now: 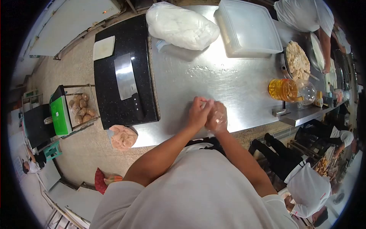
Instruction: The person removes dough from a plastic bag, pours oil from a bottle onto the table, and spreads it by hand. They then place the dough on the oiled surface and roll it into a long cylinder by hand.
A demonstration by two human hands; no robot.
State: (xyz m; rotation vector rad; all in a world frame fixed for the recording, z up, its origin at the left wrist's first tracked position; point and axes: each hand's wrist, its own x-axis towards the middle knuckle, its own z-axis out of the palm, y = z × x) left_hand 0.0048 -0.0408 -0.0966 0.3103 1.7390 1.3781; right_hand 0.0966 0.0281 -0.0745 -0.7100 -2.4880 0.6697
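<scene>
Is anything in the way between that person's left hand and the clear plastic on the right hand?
Nothing I can see. The left hand is right up against the right hand and its clear plastic. The knife lies off to the left.

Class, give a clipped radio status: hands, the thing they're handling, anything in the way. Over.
Left hand at right hand, grip unclear. Clear plastic over right hand. Cleaver on black slab to the left, apart from both hands.
</scene>
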